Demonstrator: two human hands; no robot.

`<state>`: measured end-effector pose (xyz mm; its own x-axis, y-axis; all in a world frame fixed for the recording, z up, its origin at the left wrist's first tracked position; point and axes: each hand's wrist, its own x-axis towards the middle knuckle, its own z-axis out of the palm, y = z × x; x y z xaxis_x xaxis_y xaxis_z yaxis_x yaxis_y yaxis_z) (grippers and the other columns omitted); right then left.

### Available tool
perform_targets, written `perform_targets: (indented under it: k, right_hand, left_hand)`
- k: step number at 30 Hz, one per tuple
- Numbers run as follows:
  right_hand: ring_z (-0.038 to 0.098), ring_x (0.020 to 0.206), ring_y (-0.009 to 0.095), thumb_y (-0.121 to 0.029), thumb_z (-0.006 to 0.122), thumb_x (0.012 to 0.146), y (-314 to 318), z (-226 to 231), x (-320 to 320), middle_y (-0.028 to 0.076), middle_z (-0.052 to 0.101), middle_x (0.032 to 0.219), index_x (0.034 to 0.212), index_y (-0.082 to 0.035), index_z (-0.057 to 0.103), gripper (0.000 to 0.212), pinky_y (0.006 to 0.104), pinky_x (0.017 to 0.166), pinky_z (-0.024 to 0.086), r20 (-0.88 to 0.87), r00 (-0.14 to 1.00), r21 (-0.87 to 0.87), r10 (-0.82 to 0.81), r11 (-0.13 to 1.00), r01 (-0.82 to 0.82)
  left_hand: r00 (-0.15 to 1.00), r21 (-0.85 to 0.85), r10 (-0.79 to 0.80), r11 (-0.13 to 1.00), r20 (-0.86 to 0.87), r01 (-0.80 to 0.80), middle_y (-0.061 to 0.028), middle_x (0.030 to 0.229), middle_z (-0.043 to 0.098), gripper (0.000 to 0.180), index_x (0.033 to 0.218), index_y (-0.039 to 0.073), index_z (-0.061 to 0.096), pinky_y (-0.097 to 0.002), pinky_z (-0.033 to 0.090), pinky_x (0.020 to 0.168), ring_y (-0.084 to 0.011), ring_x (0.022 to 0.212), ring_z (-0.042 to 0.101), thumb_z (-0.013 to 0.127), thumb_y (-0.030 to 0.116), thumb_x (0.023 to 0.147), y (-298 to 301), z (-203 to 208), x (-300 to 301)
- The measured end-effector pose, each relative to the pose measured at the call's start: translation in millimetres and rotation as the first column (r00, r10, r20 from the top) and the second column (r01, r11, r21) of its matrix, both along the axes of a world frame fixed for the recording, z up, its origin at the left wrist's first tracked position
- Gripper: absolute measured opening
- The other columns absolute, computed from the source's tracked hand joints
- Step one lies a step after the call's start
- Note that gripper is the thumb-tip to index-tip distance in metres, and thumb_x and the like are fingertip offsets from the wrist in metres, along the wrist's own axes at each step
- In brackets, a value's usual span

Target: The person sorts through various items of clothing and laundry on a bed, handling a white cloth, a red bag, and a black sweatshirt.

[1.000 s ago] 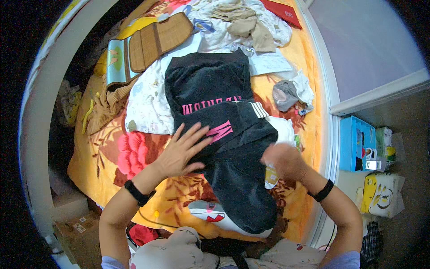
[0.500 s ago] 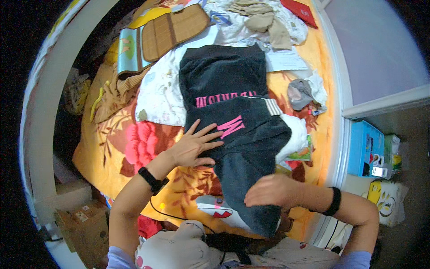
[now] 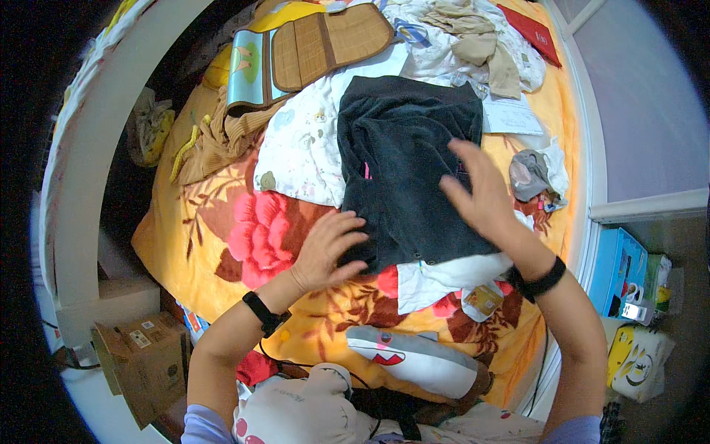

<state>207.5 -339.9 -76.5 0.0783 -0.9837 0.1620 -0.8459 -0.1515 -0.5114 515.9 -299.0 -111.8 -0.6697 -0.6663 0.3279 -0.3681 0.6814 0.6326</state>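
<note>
A black velour garment point(image 3: 414, 200) lies folded on the bed, a trace of pink lettering showing at its left. My left hand point(image 3: 325, 251) rests at its lower left edge, fingers spread, with the fingertips on or beside the cloth. Over the garment's right side is my right hand point(image 3: 484, 196), slightly blurred, fingers apart and holding nothing. Whether it touches the cloth I cannot tell. White cloth point(image 3: 429, 285) sticks out below the lower edge, beside a small clear packet point(image 3: 482, 302).
A shark-shaped plush toy point(image 3: 414, 359) lies nearer me on the flowered orange blanket point(image 3: 192, 251). Farther off are a brown woven mat point(image 3: 333, 41), a ribbed brown garment point(image 3: 222, 140), beige clothing point(image 3: 481, 44) and a red folder point(image 3: 529, 33). A blue bin point(image 3: 617, 270) stands right of the bed.
The garment's lower part, which stretched toward me, is now folded up over the pink lettering. My right hand has moved up and away from me. The whole view has shifted somewhat.
</note>
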Motion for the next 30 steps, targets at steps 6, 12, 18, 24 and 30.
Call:
perform_targets:
  k: [6,12,18,24,30]
  right_hand:
    - [0.032,0.121,0.033,-0.023,0.064,0.067,79.3,24.3,29.8,0.015,0.034,0.131,0.123,-0.010,0.042,0.061,0.0521,0.093,0.029,-0.463,0.704,0.225,0.539,0.839,-0.495]
    - [0.033,0.120,0.035,-0.025,0.070,0.061,63.1,33.6,12.4,0.018,0.031,0.133,0.125,-0.010,0.040,0.072,0.0403,0.094,0.034,-0.293,0.767,0.393,0.571,0.803,-0.448]
    - [0.055,0.093,0.029,-0.025,0.075,0.062,59.9,-4.1,-7.3,0.024,0.050,0.110,0.124,0.005,0.034,0.079,0.0325,0.080,0.044,0.246,0.957,0.391,-0.155,0.919,0.049]
    - [0.053,0.069,0.008,-0.005,0.052,0.075,102.7,52.4,4.0,0.006,0.058,0.078,0.121,-0.008,0.046,0.046,0.0229,0.059,0.043,0.594,0.780,0.344,-0.195,0.939,-0.028]
    - [0.053,0.090,0.028,-0.019,0.067,0.065,132.0,62.5,-5.7,0.015,0.053,0.102,0.118,-0.010,0.048,0.056,0.0390,0.076,0.042,-0.095,0.958,0.280,0.269,0.931,-0.234]
  left_hand:
    - [0.880,-0.135,-0.085,0.977,0.468,0.166,-0.0124,0.134,0.030,0.052,0.125,0.015,0.040,-0.0465,0.018,0.103,-0.0304,0.126,0.025,0.054,0.023,0.076,18.4,-5.2,-10.3]
    - [0.871,-0.181,-0.037,0.973,0.490,0.143,-0.0128,0.125,0.040,0.056,0.128,0.011,0.035,-0.0394,0.036,0.088,-0.0285,0.105,0.044,0.047,0.011,0.073,17.1,-4.8,-13.9]
    - [0.924,-0.090,0.059,0.996,0.379,-0.027,-0.0119,0.108,0.048,0.055,0.121,0.004,0.039,-0.0367,0.037,0.085,-0.0278,0.100,0.046,0.054,0.006,0.068,24.3,-2.5,-24.0]
    - [0.941,-0.234,-0.018,0.967,0.339,0.102,-0.0085,0.092,0.051,0.033,0.093,0.007,0.053,-0.0353,0.038,0.076,-0.0255,0.088,0.049,0.060,0.020,0.064,21.5,-1.7,9.0]
    - [0.939,-0.228,-0.059,0.963,0.340,0.143,-0.0062,0.092,0.051,0.030,0.092,0.009,0.053,-0.0339,0.038,0.077,-0.0228,0.089,0.049,0.059,0.017,0.064,28.9,-14.5,21.0]
